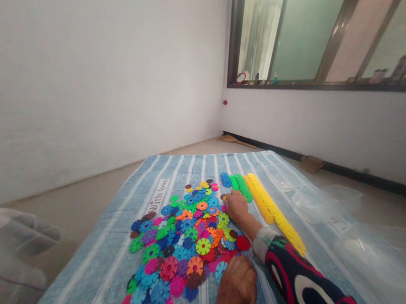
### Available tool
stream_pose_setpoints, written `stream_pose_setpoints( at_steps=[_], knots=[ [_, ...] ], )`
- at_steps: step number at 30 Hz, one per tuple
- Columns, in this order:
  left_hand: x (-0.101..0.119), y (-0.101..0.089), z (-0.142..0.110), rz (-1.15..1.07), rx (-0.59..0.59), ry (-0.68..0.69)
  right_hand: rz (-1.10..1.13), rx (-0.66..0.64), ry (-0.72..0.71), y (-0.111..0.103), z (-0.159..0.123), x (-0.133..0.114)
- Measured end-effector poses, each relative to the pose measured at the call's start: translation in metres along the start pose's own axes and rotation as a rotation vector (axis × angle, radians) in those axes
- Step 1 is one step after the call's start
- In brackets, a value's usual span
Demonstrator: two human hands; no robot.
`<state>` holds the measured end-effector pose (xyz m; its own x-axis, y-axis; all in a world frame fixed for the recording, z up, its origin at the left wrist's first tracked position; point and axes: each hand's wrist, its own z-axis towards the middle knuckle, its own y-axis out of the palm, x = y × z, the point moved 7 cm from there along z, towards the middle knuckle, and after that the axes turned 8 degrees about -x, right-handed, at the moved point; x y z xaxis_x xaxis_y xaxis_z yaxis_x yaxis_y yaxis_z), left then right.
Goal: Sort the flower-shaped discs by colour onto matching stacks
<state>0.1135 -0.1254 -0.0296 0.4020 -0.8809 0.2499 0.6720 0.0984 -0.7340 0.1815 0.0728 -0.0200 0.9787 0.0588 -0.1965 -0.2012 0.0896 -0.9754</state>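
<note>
A spread pile of colourful notched plastic discs (pixel 190 235) lies on the striped cloth. My right hand (pixel 236 206) reaches to the pile's right edge, fingers bent down beside a small brown disc (pixel 223 197); the hand itself hides whatever is in its grasp. Nearer to me, my left hand (pixel 236 280) is curled at the pile's lower right, its fingertips turned out of sight. A light blue disc (pixel 220 271) lies just left of it and a red disc (pixel 243 242) just beyond. Sorted discs stand in rows: yellow (pixel 271 207), green (pixel 241 186) and blue (pixel 226 180).
The blue-and-white striped cloth (pixel 103 263) covers the table and bears the words "With love". Clear plastic containers (pixel 309 203) stand along the right side. A whitish draped thing (pixel 16 246) is at the left, below the pale wall. A window (pixel 312 30) is at upper right.
</note>
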Motion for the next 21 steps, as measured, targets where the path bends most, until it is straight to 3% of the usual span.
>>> stream_pose_setpoints(
  at_steps=[6,12,15,19,21],
  knots=[
    [-0.005,0.009,-0.002,-0.006,-0.002,-0.004,-0.032,-0.016,0.016,0.006,0.005,-0.002],
    [-0.008,0.013,-0.007,0.005,0.17,0.026,-0.076,-0.05,-0.008,0.004,0.008,0.007],
    [-0.008,0.017,-0.006,0.023,0.128,0.013,-0.097,-0.061,-0.024,-0.002,0.01,0.016],
    [-0.005,0.007,-0.005,0.016,0.193,0.006,-0.129,-0.058,-0.069,-0.017,0.015,0.032],
    [-0.003,0.005,-0.003,0.017,0.137,-0.01,-0.154,-0.05,-0.073,-0.026,0.021,0.043]
  ],
)
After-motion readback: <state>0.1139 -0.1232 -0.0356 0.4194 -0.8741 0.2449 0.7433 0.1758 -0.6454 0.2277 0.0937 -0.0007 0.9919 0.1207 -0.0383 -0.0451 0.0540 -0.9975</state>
